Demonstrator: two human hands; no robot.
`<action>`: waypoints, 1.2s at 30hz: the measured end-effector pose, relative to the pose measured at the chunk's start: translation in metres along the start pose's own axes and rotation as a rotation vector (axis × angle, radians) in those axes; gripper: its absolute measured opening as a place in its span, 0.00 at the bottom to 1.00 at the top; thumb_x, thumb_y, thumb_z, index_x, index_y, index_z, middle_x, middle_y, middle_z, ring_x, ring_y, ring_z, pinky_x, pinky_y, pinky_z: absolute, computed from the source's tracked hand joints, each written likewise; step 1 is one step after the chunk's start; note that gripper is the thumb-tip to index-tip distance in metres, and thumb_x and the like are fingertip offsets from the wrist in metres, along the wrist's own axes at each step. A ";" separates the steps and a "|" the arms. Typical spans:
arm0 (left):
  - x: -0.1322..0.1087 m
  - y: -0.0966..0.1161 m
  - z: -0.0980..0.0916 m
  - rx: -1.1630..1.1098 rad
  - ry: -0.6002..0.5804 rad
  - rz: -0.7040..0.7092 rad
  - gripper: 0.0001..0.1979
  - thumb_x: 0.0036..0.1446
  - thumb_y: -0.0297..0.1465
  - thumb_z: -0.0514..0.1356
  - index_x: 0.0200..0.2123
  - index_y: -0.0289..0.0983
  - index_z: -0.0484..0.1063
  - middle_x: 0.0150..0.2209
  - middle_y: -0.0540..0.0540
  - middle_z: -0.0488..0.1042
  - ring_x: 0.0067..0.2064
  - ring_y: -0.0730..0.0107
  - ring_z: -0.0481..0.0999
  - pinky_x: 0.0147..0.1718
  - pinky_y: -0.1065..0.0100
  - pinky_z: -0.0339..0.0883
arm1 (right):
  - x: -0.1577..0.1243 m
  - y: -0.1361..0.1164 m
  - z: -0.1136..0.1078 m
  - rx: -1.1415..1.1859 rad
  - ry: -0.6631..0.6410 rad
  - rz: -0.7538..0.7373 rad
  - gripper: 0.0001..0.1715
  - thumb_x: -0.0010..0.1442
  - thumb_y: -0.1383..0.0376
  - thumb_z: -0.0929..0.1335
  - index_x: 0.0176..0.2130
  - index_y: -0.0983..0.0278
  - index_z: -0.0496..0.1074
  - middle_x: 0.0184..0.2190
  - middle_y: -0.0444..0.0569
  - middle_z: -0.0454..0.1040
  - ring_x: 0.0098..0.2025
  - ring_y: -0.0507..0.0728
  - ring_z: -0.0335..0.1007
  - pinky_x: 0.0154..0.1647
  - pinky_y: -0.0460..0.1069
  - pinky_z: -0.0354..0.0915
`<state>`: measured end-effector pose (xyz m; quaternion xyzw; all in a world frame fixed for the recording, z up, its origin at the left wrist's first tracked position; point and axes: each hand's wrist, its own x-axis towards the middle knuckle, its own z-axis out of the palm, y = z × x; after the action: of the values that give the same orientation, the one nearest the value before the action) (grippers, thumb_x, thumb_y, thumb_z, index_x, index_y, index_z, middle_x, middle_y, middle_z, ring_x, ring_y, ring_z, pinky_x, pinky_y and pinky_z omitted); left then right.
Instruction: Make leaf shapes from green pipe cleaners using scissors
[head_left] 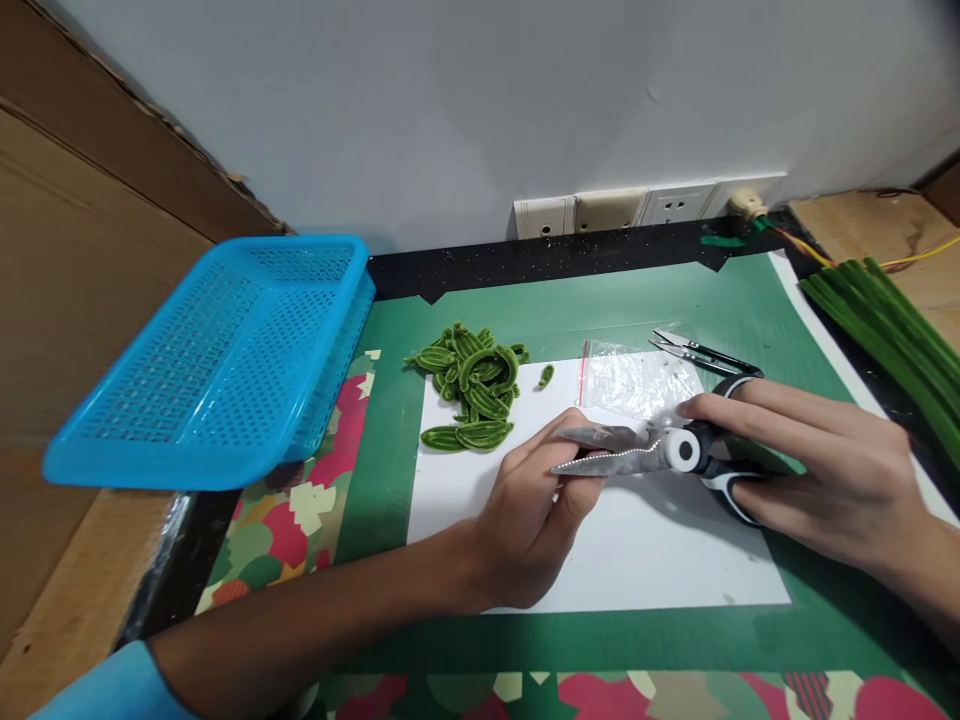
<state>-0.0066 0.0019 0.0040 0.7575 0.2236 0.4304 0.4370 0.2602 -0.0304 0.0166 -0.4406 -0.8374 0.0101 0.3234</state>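
My right hand grips a pair of scissors by the black and white handles. Their blades point left and stand slightly apart. Close against the blade tips is my left hand, its fingers pinched together; what they hold, if anything, is hidden behind the fingers and blades. Beyond the left hand lies a pile of fuzzy green leaf shapes, bent from chenille stem. One small green piece rests apart, to the right of the pile. Under both hands is a white sheet of paper.
A blue perforated plastic basket stands at the left. Behind the scissors lie a clear zip bag and thread snips. A bundle of green chenille stems sits at the right. Wall sockets line the back, one with a plug.
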 end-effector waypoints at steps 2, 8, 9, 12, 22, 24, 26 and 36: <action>-0.001 -0.001 0.000 -0.005 0.015 0.010 0.09 0.73 0.24 0.54 0.39 0.37 0.72 0.36 0.45 0.72 0.38 0.65 0.72 0.38 0.64 0.70 | 0.000 0.000 -0.001 0.005 -0.002 -0.002 0.29 0.58 0.78 0.65 0.56 0.59 0.74 0.35 0.46 0.78 0.31 0.56 0.78 0.29 0.48 0.70; -0.001 -0.002 0.002 -0.027 0.048 0.038 0.09 0.72 0.22 0.55 0.41 0.36 0.74 0.38 0.44 0.74 0.39 0.65 0.75 0.37 0.66 0.70 | 0.001 -0.001 -0.002 0.002 -0.003 0.002 0.30 0.57 0.77 0.65 0.56 0.57 0.74 0.35 0.45 0.78 0.30 0.56 0.77 0.28 0.48 0.70; -0.001 -0.002 0.002 -0.025 0.053 0.040 0.09 0.72 0.22 0.55 0.42 0.36 0.75 0.39 0.44 0.75 0.40 0.65 0.76 0.36 0.66 0.70 | 0.001 -0.001 -0.003 0.001 -0.003 0.002 0.30 0.57 0.77 0.65 0.56 0.57 0.74 0.35 0.45 0.78 0.30 0.56 0.77 0.28 0.48 0.70; -0.001 -0.003 0.003 -0.018 0.072 0.051 0.07 0.72 0.22 0.57 0.42 0.36 0.74 0.37 0.44 0.75 0.37 0.67 0.75 0.33 0.67 0.69 | 0.000 -0.001 -0.002 -0.004 -0.001 -0.001 0.29 0.57 0.77 0.66 0.55 0.59 0.75 0.35 0.46 0.78 0.30 0.56 0.77 0.28 0.48 0.70; 0.002 -0.004 0.004 -0.053 0.091 0.127 0.08 0.70 0.22 0.58 0.37 0.38 0.70 0.29 0.51 0.66 0.30 0.70 0.66 0.29 0.69 0.61 | -0.006 0.001 -0.002 -0.029 0.027 -0.016 0.28 0.59 0.75 0.67 0.56 0.56 0.77 0.37 0.46 0.81 0.31 0.57 0.79 0.28 0.49 0.72; 0.002 -0.004 0.004 -0.040 0.096 0.128 0.06 0.70 0.23 0.59 0.39 0.38 0.71 0.29 0.50 0.67 0.31 0.70 0.67 0.28 0.69 0.62 | -0.006 0.001 -0.001 -0.021 0.034 -0.020 0.28 0.59 0.75 0.67 0.56 0.56 0.77 0.36 0.46 0.81 0.31 0.57 0.79 0.27 0.49 0.72; 0.002 -0.004 0.004 -0.028 0.103 0.126 0.05 0.71 0.24 0.59 0.40 0.38 0.72 0.29 0.50 0.68 0.30 0.70 0.67 0.28 0.70 0.62 | -0.006 0.000 0.000 -0.018 0.042 -0.024 0.28 0.59 0.75 0.67 0.56 0.56 0.77 0.36 0.45 0.81 0.30 0.57 0.78 0.26 0.49 0.72; 0.001 -0.004 0.003 -0.023 0.090 0.098 0.05 0.70 0.22 0.60 0.39 0.37 0.72 0.29 0.51 0.66 0.30 0.72 0.65 0.28 0.71 0.61 | -0.001 -0.005 0.000 -0.015 0.058 -0.017 0.28 0.59 0.76 0.66 0.55 0.55 0.76 0.30 0.42 0.77 0.25 0.55 0.74 0.22 0.48 0.67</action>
<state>-0.0029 0.0031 0.0006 0.7422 0.2005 0.4877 0.4136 0.2574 -0.0342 0.0175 -0.4358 -0.8316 -0.0115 0.3442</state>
